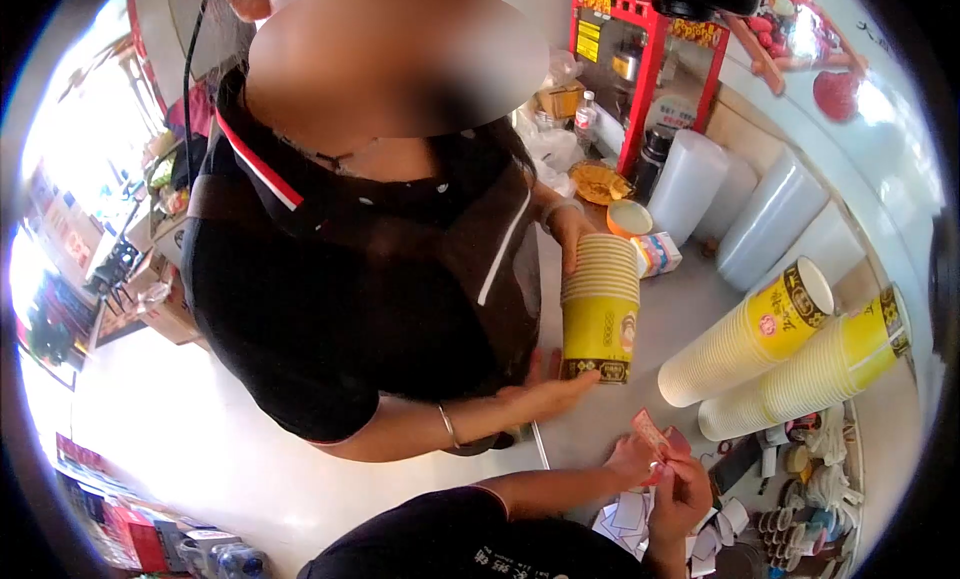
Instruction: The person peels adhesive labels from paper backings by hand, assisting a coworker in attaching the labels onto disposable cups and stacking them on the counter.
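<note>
A co-worker (340, 289) in a black top stands across from me holding a stack of yellow paper cups (603, 319), with a red-framed popcorn machine (646, 79) behind and two taller cup stacks (755, 329) on the grey counter (690, 294). My right hand (685, 499) and left hand (632, 463) are together near those stacks, my right fingers pinching a small red printed slip (648, 432) between them; I cannot tell whether my left grips it.
</note>
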Demonstrator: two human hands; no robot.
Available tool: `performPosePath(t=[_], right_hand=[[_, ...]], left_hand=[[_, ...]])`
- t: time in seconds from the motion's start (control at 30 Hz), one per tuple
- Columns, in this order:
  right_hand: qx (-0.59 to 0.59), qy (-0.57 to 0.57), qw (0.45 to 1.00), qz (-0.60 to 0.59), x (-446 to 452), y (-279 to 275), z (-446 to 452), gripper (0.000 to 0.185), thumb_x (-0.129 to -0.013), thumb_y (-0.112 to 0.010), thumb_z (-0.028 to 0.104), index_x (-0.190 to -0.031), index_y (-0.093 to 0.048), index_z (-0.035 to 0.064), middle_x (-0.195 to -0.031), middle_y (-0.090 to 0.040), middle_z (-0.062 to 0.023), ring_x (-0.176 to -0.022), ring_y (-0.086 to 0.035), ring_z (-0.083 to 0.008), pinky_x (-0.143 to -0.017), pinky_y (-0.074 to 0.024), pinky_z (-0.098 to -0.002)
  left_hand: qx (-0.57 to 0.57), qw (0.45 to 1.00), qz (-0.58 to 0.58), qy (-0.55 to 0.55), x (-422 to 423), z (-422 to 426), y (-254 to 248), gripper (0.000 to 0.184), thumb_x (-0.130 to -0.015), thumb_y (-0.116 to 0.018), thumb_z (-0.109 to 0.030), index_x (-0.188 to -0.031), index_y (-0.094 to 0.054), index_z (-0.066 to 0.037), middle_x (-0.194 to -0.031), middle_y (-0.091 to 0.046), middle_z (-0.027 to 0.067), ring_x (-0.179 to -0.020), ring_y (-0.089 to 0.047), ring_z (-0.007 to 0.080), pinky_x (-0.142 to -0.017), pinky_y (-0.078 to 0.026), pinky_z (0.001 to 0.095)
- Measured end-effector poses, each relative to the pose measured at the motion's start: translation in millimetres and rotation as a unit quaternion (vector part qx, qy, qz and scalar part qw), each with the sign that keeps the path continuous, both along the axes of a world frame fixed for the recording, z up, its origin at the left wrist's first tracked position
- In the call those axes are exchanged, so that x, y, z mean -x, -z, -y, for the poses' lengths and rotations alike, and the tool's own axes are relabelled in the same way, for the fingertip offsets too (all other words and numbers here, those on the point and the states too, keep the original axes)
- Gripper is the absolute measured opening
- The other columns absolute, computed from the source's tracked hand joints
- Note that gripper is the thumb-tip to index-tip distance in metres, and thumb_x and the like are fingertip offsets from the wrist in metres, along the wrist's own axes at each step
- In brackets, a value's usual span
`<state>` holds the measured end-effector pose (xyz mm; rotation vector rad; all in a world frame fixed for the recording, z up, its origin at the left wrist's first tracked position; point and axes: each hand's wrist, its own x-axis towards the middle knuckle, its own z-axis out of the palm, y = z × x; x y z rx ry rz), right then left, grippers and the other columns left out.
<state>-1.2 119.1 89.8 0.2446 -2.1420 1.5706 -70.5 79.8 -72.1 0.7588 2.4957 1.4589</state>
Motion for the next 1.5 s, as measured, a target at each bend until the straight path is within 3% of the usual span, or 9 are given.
performPosePath(t=[0.17,0.33,0.47,0.57,0.67,0.83,1.03,1.3,1.5], right_hand=[[-0.012,0.012,0.999,-0.046,7,4,6,0.011,-0.075,-0.058,-0.008,-0.084,-0.059,-0.0022,-0.091,-0.063,-0.0169,-0.084,-0.063,-0.0243,-0.069,-0.0507,-0.029],[-0.065,0.037,0.997,-0.027,5,-1,9,0.011,-0.074,-0.061,-0.006,-0.084,-0.06,-0.0019,-0.091,-0.064,-0.0163,-0.082,-0.063,-0.0237,-0.07,-0.0501,-0.0294],[-0.103,0.028,0.994,-0.03,4,-5,10,0.013,-0.072,-0.062,-0.005,-0.083,-0.06,-0.0014,-0.09,-0.064,-0.0169,-0.08,-0.062,-0.0259,-0.072,-0.0497,-0.0318],[-0.121,0.013,0.992,-0.043,4,-10,15,0.012,-0.071,-0.062,-0.005,-0.082,-0.06,-0.0008,-0.089,-0.064,-0.0172,-0.082,-0.062,-0.0282,-0.074,-0.0498,-0.034],[-0.183,-0.012,0.978,-0.098,8,-10,18,0.015,-0.07,-0.062,-0.003,-0.085,-0.06,-0.0005,-0.09,-0.063,-0.0175,-0.083,-0.063,-0.0293,-0.077,-0.0495,-0.0354],[-0.201,0.032,0.978,-0.054,9,-13,5,0.025,-0.073,-0.063,0.005,-0.096,-0.057,-0.0018,-0.1,-0.061,-0.0177,-0.092,-0.06,-0.0316,-0.085,-0.0464,-0.0377],[-0.128,-0.022,0.934,0.332,-1,18,-7,0.043,-0.073,-0.071,0.017,-0.107,-0.053,-0.0033,-0.088,-0.063,-0.0182,-0.08,-0.064,-0.0239,-0.072,-0.05,-0.0332],[-0.125,-0.039,0.952,0.275,-4,50,-17,0.01,-0.079,-0.061,0.004,-0.088,-0.058,-0.0005,-0.076,-0.061,-0.0113,-0.071,-0.062,-0.0194,-0.063,-0.0487,-0.0307],[0.021,0.027,0.977,0.211,-2,56,-18,0.011,-0.087,-0.051,0.0,-0.097,-0.051,0.0004,-0.086,-0.06,-0.0073,-0.078,-0.059,-0.0134,-0.069,-0.0483,-0.0252]], left_hand=[[0.159,0.98,-0.108,0.049,4,8,5,0.039,-0.086,-0.051,-0.029,-0.111,-0.055,0.0,-0.11,-0.056,0.0109,-0.111,-0.048,0.0293,-0.09,-0.04,0.0491],[0.427,0.59,-0.654,0.203,-20,131,-145,0.032,-0.091,-0.047,-0.024,-0.102,-0.058,0.004,-0.098,-0.059,0.0106,-0.098,-0.054,0.0226,-0.089,-0.044,0.0409],[0.438,0.523,-0.692,0.236,-15,132,-179,0.03,-0.093,-0.047,-0.021,-0.099,-0.058,0.006,-0.093,-0.06,0.0109,-0.091,-0.057,0.0198,-0.088,-0.045,0.0363],[0.418,0.625,-0.634,0.18,-17,120,-142,0.029,-0.089,-0.051,-0.019,-0.106,-0.054,0.004,-0.098,-0.058,0.0126,-0.095,-0.056,0.0234,-0.09,-0.044,0.0375],[-0.009,0.999,-0.029,0.045,-19,73,-53,0.034,-0.085,-0.056,-0.017,-0.113,-0.05,0.001,-0.103,-0.057,0.0142,-0.099,-0.054,0.027,-0.091,-0.043,0.0386],[-0.301,0.949,0.093,0.027,-24,45,-21,0.052,-0.078,-0.063,-0.014,-0.125,-0.043,-0.002,-0.112,-0.054,0.0169,-0.105,-0.052,0.033,-0.093,-0.041,0.0405],[-0.165,0.974,0.154,0.018,-39,84,-67,0.071,-0.072,-0.069,-0.012,-0.134,-0.035,-0.008,-0.114,-0.052,0.0175,-0.109,-0.048,0.0351,-0.093,-0.04,0.0412],[-0.162,0.985,-0.04,-0.044,-46,98,-82,0.075,-0.071,-0.07,-0.016,-0.136,-0.033,-0.007,-0.121,-0.046,0.0179,-0.114,-0.045,0.036,-0.097,-0.036,0.0414],[-0.156,0.953,0.258,-0.023,-48,110,-87,0.025,-0.087,-0.058,-0.018,-0.105,-0.054,-0.001,-0.087,-0.062,0.0094,-0.08,-0.059,0.014,-0.076,-0.048,0.0292]])
